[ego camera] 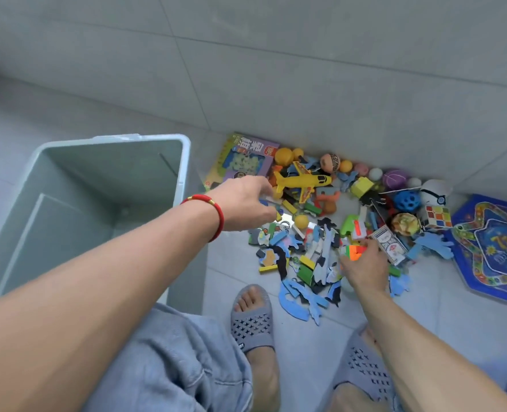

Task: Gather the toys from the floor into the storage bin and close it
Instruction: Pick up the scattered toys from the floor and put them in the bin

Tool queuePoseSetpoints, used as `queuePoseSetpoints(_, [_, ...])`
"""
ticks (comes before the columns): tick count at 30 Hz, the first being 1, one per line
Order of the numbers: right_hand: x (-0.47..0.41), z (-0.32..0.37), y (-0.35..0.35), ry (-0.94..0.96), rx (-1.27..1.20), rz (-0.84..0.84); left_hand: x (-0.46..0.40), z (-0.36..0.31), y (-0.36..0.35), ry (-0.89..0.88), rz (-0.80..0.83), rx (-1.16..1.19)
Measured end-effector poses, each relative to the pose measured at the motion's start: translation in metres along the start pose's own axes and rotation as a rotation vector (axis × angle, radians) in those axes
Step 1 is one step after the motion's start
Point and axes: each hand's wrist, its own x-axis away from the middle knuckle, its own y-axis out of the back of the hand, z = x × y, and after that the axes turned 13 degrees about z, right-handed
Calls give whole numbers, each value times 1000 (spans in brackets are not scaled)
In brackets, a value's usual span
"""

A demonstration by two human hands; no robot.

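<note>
Toy pile [329, 233] on floor, right of open, empty storage bin [103, 209]: left hand [246, 203] fingers curled over small pieces beside yellow plane [301, 181], nose pointing away from bin; right hand [365, 263] fingers pinch multicoloured puzzle cube [354, 251]; risk: loose handfuls spill short of bin.

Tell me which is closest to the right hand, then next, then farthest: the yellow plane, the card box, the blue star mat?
From the right hand:
1. Card box, touching its right side.
2. Yellow plane, up-left in the pile.
3. Blue star mat, far right.
</note>
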Motion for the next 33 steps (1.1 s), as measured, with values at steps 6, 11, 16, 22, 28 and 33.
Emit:
queuePoseSetpoints(6, [78, 106, 32, 279, -747, 432, 2, 1, 9, -74, 23, 40])
queuePoseSetpoints(11, [155, 189, 56, 637, -669, 793, 34, 48, 7, -127, -149, -34])
queuePoseSetpoints(16, [163, 171, 49, 523, -588, 664, 74, 150, -2, 249, -649, 493])
queuePoseSetpoints(22, [141, 112, 44, 331, -532, 469, 97, 204, 10, 350, -718, 1154])
queuePoseSetpoints(28, [108, 62, 41, 191, -324, 270, 63, 130, 29, 190, -492, 1003])
queuePoseSetpoints(33, [74, 22, 45, 5, -228, 192, 22, 17, 21, -27, -103, 368])
